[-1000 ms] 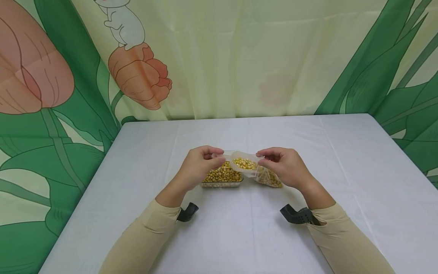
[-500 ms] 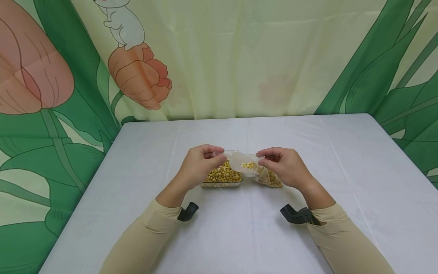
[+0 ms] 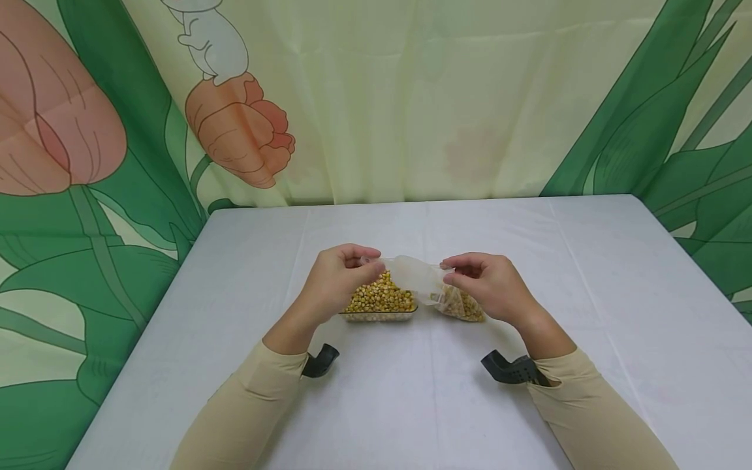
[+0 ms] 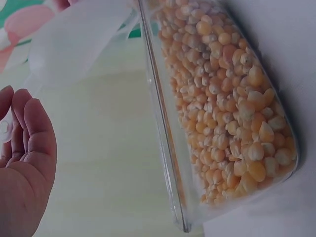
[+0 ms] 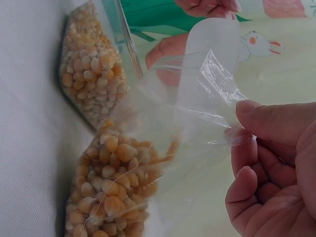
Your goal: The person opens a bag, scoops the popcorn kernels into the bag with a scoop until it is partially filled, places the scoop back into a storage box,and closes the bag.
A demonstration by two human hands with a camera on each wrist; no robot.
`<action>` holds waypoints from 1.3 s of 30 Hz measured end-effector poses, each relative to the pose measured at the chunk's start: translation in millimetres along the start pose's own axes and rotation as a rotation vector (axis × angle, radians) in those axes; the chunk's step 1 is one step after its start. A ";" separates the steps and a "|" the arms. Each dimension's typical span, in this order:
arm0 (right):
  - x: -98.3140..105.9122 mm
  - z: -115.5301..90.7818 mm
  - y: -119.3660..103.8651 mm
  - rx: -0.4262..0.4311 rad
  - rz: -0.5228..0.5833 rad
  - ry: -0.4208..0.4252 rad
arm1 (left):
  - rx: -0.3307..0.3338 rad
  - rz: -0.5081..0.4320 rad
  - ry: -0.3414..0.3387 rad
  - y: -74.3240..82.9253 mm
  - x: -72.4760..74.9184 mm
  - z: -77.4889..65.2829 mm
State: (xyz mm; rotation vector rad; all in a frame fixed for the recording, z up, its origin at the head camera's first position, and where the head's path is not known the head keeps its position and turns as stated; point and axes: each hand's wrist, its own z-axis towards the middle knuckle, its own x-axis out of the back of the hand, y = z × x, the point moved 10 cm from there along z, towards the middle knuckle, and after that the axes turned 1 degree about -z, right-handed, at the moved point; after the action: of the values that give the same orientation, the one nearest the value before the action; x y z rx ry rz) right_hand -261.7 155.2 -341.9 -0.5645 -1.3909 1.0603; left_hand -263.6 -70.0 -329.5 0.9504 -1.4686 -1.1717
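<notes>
My left hand [image 3: 337, 281] pinches the handle of a translucent white plastic scoop [image 3: 413, 275]; the handle's holed end shows beside the fingers in the left wrist view. The scoop's bowl is tilted over the mouth of a clear plastic bag [image 5: 106, 190], and its pale underside faces the head camera. Thumb and fingers of my right hand [image 3: 493, 284] pinch the bag's upper edge. Corn kernels [image 5: 118, 207] fill the bag's lower part, which rests on the table. Left of the bag stands a clear rectangular container [image 3: 378, 317] heaped with corn kernels [image 4: 222, 108].
A white cloth [image 3: 431, 398] covers the table. Behind it hangs a pale curtain [image 3: 411, 104] printed with green leaves, flowers and a rabbit. Dark curved wrist mounts [image 3: 510, 367] project inward from both sleeves.
The scoop has rolled over toward the bag. Kernels showed in its bowl a second ago, fewer after that, none now. My left hand has shifted slightly up and left; the right has stayed put.
</notes>
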 end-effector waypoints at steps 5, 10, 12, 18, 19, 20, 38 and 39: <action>0.5 0.0 -0.3 0.001 -0.009 0.004 | 0.000 0.007 0.003 0.1 2.2 0.1; 0.8 0.7 -1.0 0.003 -0.008 0.005 | 0.019 0.030 0.003 -2.4 4.7 0.0; 1.1 0.9 -1.4 0.005 -0.013 0.007 | 0.020 0.031 0.002 -3.1 6.4 0.1; 1.1 0.9 -1.6 0.003 -0.008 0.006 | 0.042 0.035 -0.021 -8.6 10.6 -0.9; 1.1 0.9 -1.6 0.003 -0.007 0.006 | 0.048 0.033 -0.026 -10.2 11.1 -1.2; 1.1 0.9 -1.5 0.002 -0.004 0.006 | 0.054 0.034 -0.028 -11.9 11.7 -1.4; 0.1 -0.3 1.4 -0.010 -0.028 0.011 | 0.092 0.152 0.019 -35.4 56.2 -6.9; 0.1 -0.3 1.5 -0.010 -0.028 0.011 | 0.092 0.151 0.022 -36.3 58.4 -7.2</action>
State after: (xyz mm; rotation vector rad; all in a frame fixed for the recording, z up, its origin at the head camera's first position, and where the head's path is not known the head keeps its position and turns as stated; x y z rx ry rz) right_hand -261.8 156.1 -343.2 -0.5557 -1.3918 1.0265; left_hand -268.5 -135.3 -351.7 0.8945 -1.5591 -0.9885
